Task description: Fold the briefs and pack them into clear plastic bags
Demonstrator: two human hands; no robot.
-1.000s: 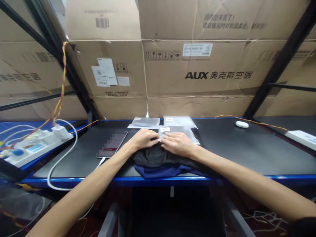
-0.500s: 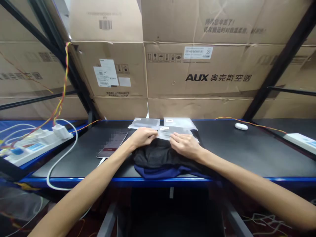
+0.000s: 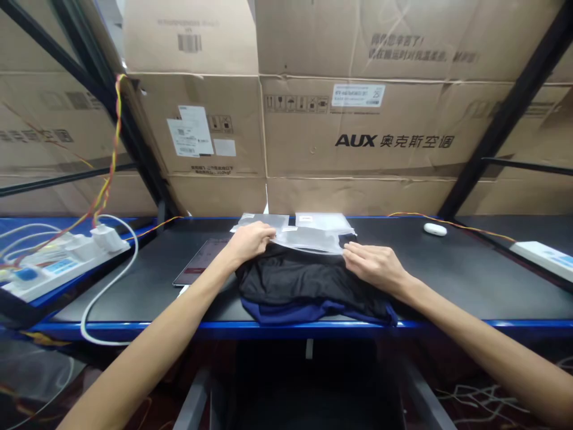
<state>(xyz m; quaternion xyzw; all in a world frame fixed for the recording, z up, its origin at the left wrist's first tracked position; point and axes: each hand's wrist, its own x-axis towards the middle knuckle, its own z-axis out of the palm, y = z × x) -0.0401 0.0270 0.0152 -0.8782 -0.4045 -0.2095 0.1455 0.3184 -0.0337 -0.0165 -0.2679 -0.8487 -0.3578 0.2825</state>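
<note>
A translucent plastic bag (image 3: 308, 239) is stretched between my hands, its near edge bowed and slightly parted. My left hand (image 3: 253, 240) pinches its left corner, and my right hand (image 3: 375, 264) grips the right corner with closed fingers. Beneath them a crumpled black cloth (image 3: 299, 278) lies at the table's front, with a dark blue cloth (image 3: 290, 313) showing under its near side. Two more translucent bags rest behind, one at the left (image 3: 264, 222) and one at the right (image 3: 324, 222).
On the dark table (image 3: 470, 275), a phone (image 3: 199, 263) lies beside my left forearm. A white power strip (image 3: 67, 260) with cables is at left, another (image 3: 544, 257) at right. A small white case (image 3: 435, 229) sits back right. Cardboard boxes (image 3: 358, 161) stand behind.
My right hand has moved right to the bag's corner, and my left hand slightly left. The bag's near edge is now stretched between them, and more of the black cloth shows.
</note>
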